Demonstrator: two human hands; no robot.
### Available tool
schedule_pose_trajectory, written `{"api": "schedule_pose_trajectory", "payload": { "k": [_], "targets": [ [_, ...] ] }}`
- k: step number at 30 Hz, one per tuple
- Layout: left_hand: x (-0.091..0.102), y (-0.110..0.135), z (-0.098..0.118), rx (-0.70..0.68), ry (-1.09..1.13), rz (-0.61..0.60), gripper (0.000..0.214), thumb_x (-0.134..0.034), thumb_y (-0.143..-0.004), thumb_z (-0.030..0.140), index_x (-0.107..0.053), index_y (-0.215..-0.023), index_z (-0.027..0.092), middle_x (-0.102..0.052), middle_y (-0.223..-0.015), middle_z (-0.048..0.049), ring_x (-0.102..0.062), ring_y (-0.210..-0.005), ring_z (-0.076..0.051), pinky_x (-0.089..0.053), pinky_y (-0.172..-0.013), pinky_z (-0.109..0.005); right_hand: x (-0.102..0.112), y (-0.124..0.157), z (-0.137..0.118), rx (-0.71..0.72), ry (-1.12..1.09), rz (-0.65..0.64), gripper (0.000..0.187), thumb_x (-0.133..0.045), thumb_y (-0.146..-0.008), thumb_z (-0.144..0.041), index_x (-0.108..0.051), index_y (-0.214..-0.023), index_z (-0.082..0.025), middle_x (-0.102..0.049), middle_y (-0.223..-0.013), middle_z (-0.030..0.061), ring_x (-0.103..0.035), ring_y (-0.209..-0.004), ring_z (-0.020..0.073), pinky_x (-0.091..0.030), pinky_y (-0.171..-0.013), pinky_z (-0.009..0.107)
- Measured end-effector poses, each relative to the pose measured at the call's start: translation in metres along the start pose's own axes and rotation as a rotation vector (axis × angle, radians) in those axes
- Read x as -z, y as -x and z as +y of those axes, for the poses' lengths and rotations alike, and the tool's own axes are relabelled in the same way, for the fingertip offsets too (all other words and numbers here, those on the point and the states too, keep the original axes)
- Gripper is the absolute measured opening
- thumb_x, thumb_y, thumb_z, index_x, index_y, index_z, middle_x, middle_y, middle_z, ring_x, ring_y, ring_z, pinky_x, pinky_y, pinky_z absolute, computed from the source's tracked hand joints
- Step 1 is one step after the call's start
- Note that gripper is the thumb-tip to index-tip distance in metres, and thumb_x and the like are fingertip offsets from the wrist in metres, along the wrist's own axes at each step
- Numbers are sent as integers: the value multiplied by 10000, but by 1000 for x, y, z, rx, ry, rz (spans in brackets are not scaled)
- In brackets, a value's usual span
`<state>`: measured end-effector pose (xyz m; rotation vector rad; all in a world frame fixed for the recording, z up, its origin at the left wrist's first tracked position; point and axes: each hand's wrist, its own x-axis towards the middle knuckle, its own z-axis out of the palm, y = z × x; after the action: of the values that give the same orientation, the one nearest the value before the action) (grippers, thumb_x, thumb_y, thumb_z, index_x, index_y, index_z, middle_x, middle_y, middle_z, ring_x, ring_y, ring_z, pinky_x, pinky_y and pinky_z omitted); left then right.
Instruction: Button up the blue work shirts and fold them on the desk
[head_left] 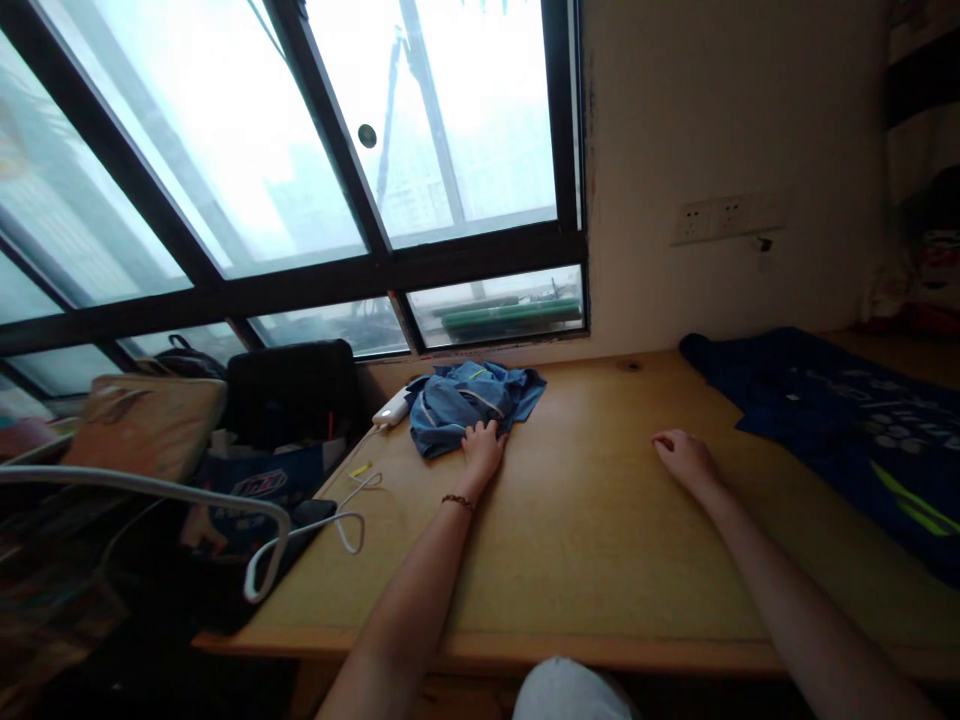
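- Nearest, at the lower edge of the view, there is a knee in pale cloth [568,690], just before the front edge of the wooden table [585,540].
- Both bare forearms reach forward over the table; on the left wrist there is a dark bracelet [459,501].
- At the left side, a thick white cable [349,535] makes loops over the table edge, and near it lies a small yellow piece [361,470].
- The right hand [686,460] is over the bare middle of the table, well apart from the blue cloth. Its fingers are bent inward, but I cannot tell if the tips meet.
- The left hand [484,448] lies with its fingers on the near right edge of the blue cloth; I cannot tell if they pinch it or only press it.
- The blue cloth [457,400] is in a crumpled heap at the far left part of the table, just beside a white power strip [390,408].
- On the right, a dark blue garment [840,410] with pale print and a yellow-green stripe is spread.
- Beyond the left table edge stands a black bag or case [292,390].
- Farthest are the dark-framed window [465,120] and the wall sockets [724,215].
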<state>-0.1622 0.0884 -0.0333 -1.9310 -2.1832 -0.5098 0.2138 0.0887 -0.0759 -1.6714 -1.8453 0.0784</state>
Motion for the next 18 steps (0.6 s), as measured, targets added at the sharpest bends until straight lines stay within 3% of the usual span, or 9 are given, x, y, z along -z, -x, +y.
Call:
{"api": "schedule_pose_trajectory", "payload": {
  "k": [6,10,12,15,18],
  "targets": [
    [10,1,9,-6,334,1,259,-382,-838,342,-526,-852,128,-566,-748,-68,-512,-650,-154,-374,-617,-262,4,2,-8,-56,-69,-1,255,-426,-746,-264,-654,-821,-177,-658,-875,81,-600,-804,209,-438,-724,299],
    [21,25,51,-155,705,-109,278,-410,-819,379,-531,-800,129,-534,-743,-22,-474,-673,-119,-369,-623,-224,6,7,-26,-12,-195,12,250,-434,-740,-267,-644,-848,-186,-655,-884,63,-602,-813,198,-451,-746,306],
    [31,51,79,-310,884,-337,312,-461,-784,430,-542,-835,133,-524,-766,-6,-465,-686,-105,-370,-622,-203,5,9,-33,87,-252,2,283,-453,-727,-260,-624,-941,-192,-632,-977,63,-577,-906,199,-432,-824,326],
    [43,93,114,-572,1005,-870,392,-649,-623,452,-555,-854,150,-498,-741,31,-450,-661,-86,-367,-599,-183,-2,8,-37,266,-272,-46,487,-528,-665,-264,-523,-1143,-172,-535,-1165,91,-472,-1085,227,-352,-943,382],
    [47,120,131,-783,1061,-1303,438,-723,-536,402,-545,-852,158,-498,-760,46,-460,-688,-85,-383,-639,-188,-8,9,-34,336,-254,-94,593,-568,-613,-267,-489,-1181,-114,-476,-1228,137,-408,-1143,264,-302,-978,418]
  ]
}}
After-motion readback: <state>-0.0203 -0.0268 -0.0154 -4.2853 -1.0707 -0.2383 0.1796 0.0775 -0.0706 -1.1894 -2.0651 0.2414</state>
